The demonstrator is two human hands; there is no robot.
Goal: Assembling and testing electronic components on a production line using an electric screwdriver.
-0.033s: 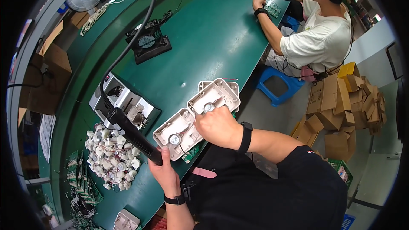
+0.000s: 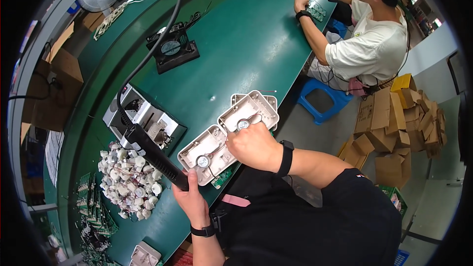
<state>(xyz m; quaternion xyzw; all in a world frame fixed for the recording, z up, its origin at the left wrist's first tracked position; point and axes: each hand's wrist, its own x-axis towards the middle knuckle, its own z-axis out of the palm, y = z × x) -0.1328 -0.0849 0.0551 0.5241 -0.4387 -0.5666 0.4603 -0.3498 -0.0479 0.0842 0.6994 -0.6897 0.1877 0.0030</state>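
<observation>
Two white open plastic housings lie side by side at the bench edge. The nearer housing [image 2: 194, 150] holds a round silver part [image 2: 203, 161] with dark wires. The farther housing [image 2: 259, 102] has a similar round part [image 2: 243, 124] and overlaps another white shell. My left hand [image 2: 191, 202] has its thumb at the near housing's corner; its other fingers are mostly hidden. A black cylindrical tool [image 2: 155, 155] on a thick cable overlaps that hand. My right hand [image 2: 256, 147] is closed in a fist over where the housings meet, and its fingertips are out of sight.
Left of the tool lie a pile of small white-and-silver parts [image 2: 130, 184] and green circuit boards [image 2: 96, 207]. A silver machine [image 2: 165, 125] and a black fan unit [image 2: 175, 54] stand farther back. A co-worker [image 2: 369, 39] sits beyond a blue stool [image 2: 322, 101]; cardboard boxes [image 2: 382, 118] are at right.
</observation>
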